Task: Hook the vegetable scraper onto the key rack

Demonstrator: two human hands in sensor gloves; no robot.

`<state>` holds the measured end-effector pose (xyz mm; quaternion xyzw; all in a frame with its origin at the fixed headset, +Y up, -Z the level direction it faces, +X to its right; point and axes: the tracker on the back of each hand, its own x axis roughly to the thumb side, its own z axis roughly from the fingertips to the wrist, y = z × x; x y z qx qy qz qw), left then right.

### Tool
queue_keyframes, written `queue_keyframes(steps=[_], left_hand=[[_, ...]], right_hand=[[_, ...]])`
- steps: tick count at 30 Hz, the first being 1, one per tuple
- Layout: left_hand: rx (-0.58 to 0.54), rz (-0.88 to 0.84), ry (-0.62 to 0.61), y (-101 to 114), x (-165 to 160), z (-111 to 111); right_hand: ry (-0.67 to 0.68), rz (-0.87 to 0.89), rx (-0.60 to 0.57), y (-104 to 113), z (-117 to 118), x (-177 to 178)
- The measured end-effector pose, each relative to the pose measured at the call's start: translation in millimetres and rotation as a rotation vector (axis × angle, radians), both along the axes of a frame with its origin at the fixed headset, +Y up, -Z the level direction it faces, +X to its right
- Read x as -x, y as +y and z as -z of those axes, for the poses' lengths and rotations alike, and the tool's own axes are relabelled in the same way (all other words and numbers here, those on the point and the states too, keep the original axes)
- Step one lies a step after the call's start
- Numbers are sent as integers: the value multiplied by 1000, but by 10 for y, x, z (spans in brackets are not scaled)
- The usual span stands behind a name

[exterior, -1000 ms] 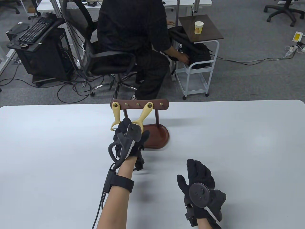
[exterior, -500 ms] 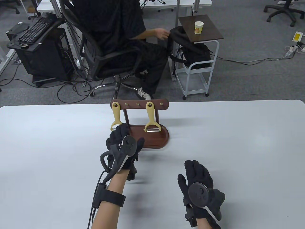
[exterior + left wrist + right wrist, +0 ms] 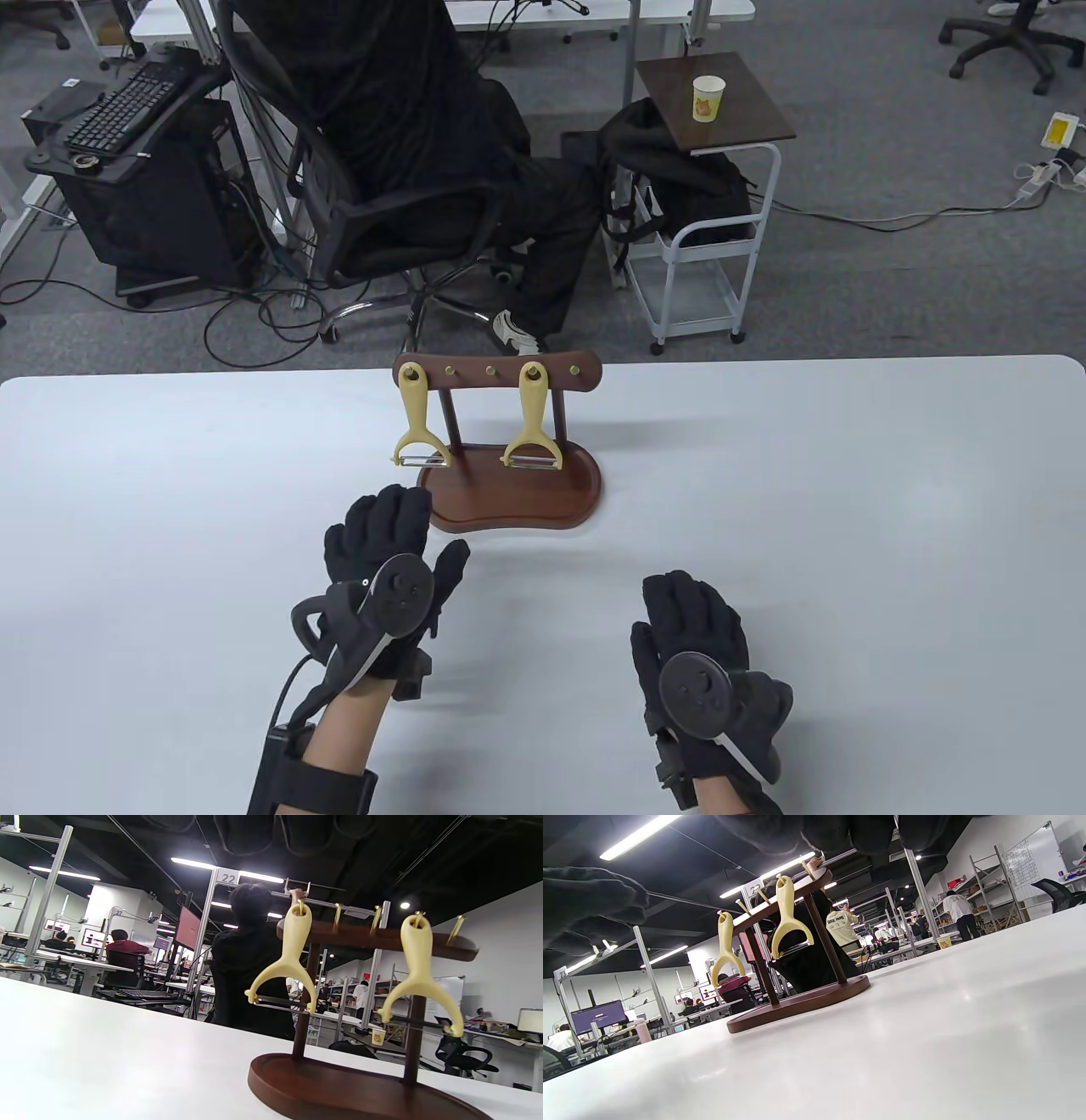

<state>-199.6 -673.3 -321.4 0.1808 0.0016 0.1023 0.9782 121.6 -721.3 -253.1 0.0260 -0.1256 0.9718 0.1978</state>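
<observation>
The dark wooden key rack (image 3: 497, 372) stands on its base (image 3: 543, 505) at the table's far middle. Two cream vegetable scrapers hang from its brass hooks: one at the left end (image 3: 417, 420) and one right of centre (image 3: 532, 420). Both also show in the left wrist view (image 3: 288, 959) (image 3: 418, 980) and in the right wrist view (image 3: 726, 950) (image 3: 789, 921). My left hand (image 3: 399, 543) lies open and empty on the table just in front of the base's left end. My right hand (image 3: 670, 615) rests open and empty on the table, nearer and to the right.
The white table (image 3: 848, 509) spreads wide on both sides of the rack. Beyond its far edge a person sits in a black office chair (image 3: 399, 212), next to a white trolley (image 3: 704, 255) with a paper cup (image 3: 708, 98).
My left hand has let go of the right scraper, which now hangs straight from its hook. The hand has drawn back towards me and opened flat. The right hand has barely moved.
</observation>
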Motion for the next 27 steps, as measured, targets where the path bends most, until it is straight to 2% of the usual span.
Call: queue_keyframes(steps=[7, 13, 22, 27], left_hand=[[-17, 16, -48, -10, 153, -294], [-9, 23, -56, -157, 275, -445], [9, 36, -57, -397, 375, -457], [26, 9, -51, -460, 431, -434]], right_hand=[[0, -13, -7, -1, 2, 6], [3, -31, -9, -5, 5, 24], [19, -63, -21, 0, 3, 76], [24, -80, -26, 4, 4, 97]])
